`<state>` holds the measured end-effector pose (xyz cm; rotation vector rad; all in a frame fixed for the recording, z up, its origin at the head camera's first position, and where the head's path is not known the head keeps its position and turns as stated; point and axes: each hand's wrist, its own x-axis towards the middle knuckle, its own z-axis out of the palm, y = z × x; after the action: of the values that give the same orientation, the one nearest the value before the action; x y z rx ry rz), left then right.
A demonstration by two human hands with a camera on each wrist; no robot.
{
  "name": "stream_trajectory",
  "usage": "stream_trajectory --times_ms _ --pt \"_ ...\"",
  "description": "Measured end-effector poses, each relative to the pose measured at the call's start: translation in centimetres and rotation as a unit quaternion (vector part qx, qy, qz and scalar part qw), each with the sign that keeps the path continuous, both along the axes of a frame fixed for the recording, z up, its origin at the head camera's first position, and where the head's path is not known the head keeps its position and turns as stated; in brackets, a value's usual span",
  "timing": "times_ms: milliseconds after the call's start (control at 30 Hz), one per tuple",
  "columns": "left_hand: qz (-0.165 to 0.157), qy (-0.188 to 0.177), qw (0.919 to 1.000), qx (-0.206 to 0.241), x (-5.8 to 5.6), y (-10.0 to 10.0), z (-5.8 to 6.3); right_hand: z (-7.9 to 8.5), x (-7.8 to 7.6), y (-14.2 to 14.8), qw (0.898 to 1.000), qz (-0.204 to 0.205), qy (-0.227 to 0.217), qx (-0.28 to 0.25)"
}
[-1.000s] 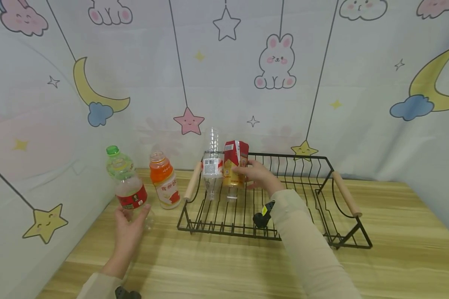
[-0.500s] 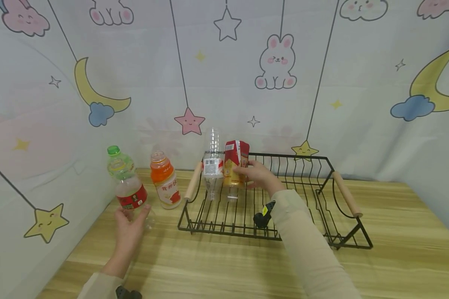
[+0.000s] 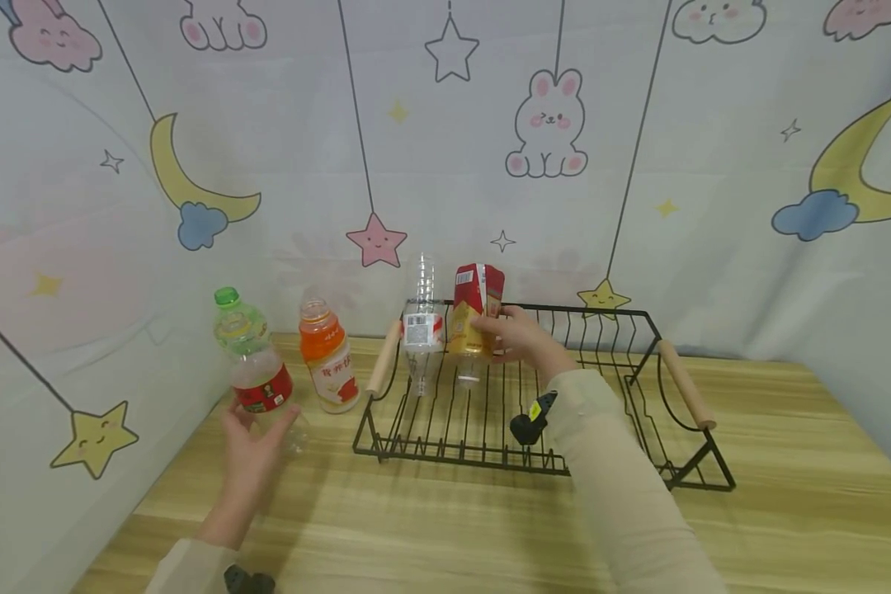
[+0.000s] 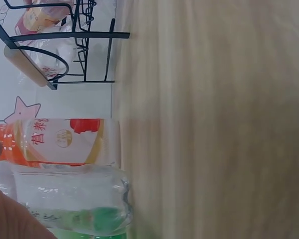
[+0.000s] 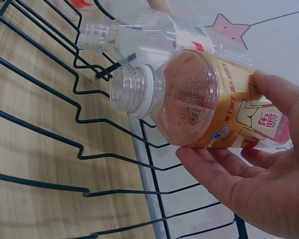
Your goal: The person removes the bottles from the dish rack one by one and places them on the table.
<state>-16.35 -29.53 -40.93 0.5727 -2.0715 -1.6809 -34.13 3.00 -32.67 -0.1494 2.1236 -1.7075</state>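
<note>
My right hand (image 3: 523, 338) grips an upturned plastic bottle (image 3: 469, 318) with a red and yellow label, held over the dish rack (image 3: 549, 472). Its capless neck points down; the right wrist view shows thumb and fingers of the right hand (image 5: 254, 184) on opposite sides of the bottle (image 5: 189, 99). Just left of it, a clear bottle (image 3: 421, 363) stands neck-down in the rack. At the left, my left hand (image 3: 256, 441) holds the lower part of a clear bottle with a red label (image 3: 265, 390). That bottle's base (image 4: 84, 189) shows in the left wrist view.
A green bottle with a green cap (image 3: 230, 318) stands behind the red-labelled one. Beside them is an uncapped orange and white bottle (image 3: 328, 355). The rack has wooden handles (image 3: 686, 384) at both ends. A patterned cloth wall (image 3: 304, 165) closes off the back.
My right hand has raised the red and yellow bottle slightly and shifted it a little right, away from the clear bottle in the rack. The left hand has barely moved.
</note>
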Motion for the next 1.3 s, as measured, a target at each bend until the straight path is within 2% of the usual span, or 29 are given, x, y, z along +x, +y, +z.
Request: stream_trajectory --times_ms 200,867,1000,1300 --pt "0.015 0.029 0.9987 -0.039 0.4 0.1 1.3 1.2 0.4 1.2 1.0 0.004 0.015 0.006" --pt "0.014 0.02 0.995 -0.097 1.7 -0.1 3.9 4.3 1.9 3.5 0.998 0.018 0.058 0.024" --pt "0.016 0.032 0.9939 -0.104 1.8 0.1 4.6 4.7 2.4 4.0 0.996 0.033 0.074 0.029" --pt "0.018 0.028 0.9912 -0.128 2.7 1.0 6.6 5.6 3.6 4.9 0.993 0.046 0.092 0.055"
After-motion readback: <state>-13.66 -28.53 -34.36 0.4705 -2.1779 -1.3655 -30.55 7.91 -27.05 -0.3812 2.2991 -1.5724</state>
